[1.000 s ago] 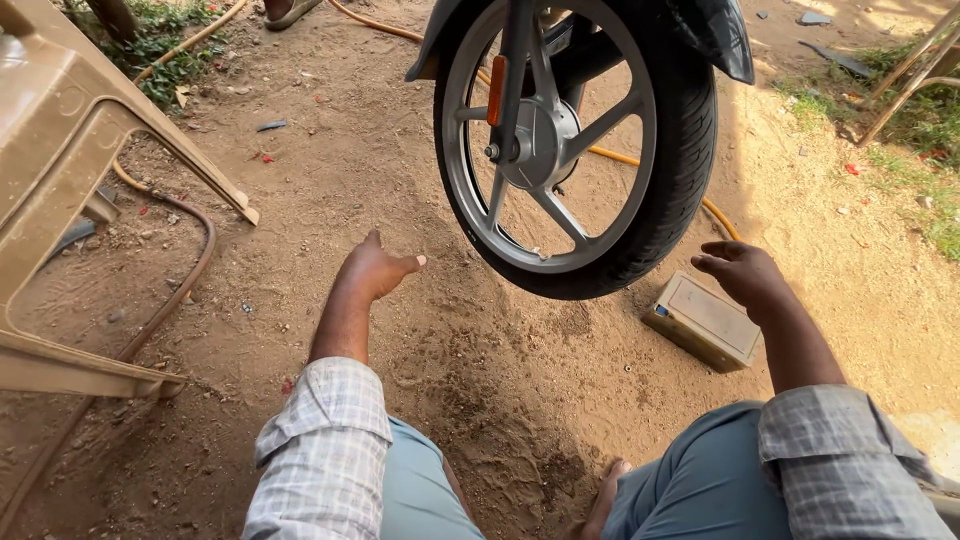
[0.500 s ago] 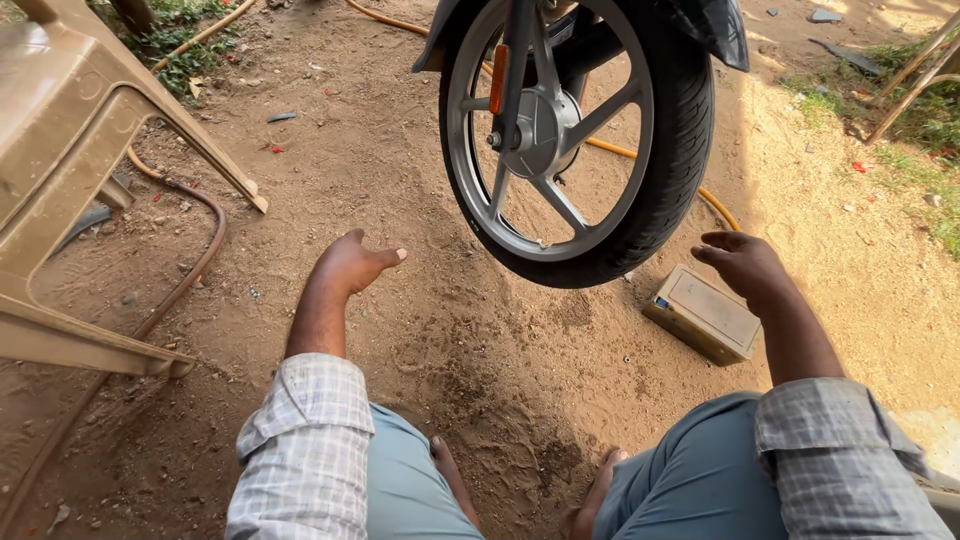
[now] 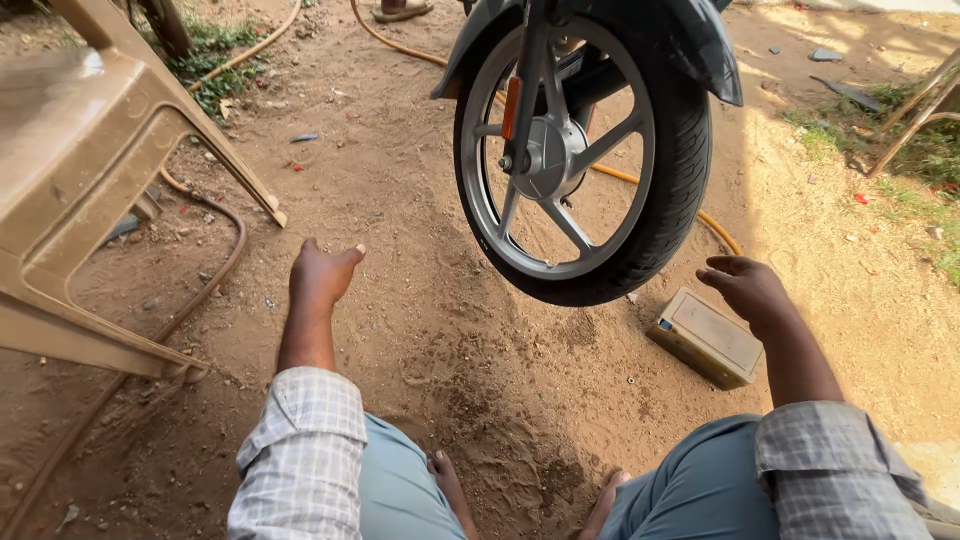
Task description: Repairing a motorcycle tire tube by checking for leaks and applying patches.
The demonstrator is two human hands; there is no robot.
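Observation:
A motorcycle front wheel (image 3: 590, 160) with a black tyre and grey spoked rim hangs clear of the dirt ground in front of me, under a dark mudguard. My left hand (image 3: 322, 276) is held out low over the dirt to the left of the wheel, fingers loosely apart, holding nothing. My right hand (image 3: 748, 288) hovers to the right of the tyre, fingers curled loosely, empty, just above a small tan rectangular box (image 3: 706, 337) lying on the ground. My knees in blue trousers and my bare feet show at the bottom.
A tan plastic chair (image 3: 90, 160) stands at the left with a brown hose (image 3: 215, 270) running beneath it. An orange hose (image 3: 420, 50) runs behind the wheel. Another person's sandalled foot (image 3: 403, 10) is at the top. Grass patches lie far left and right.
My view has shifted, so the wheel sits further right in view. My left hand has drawn left, away from the tyre. My right hand stays by the box.

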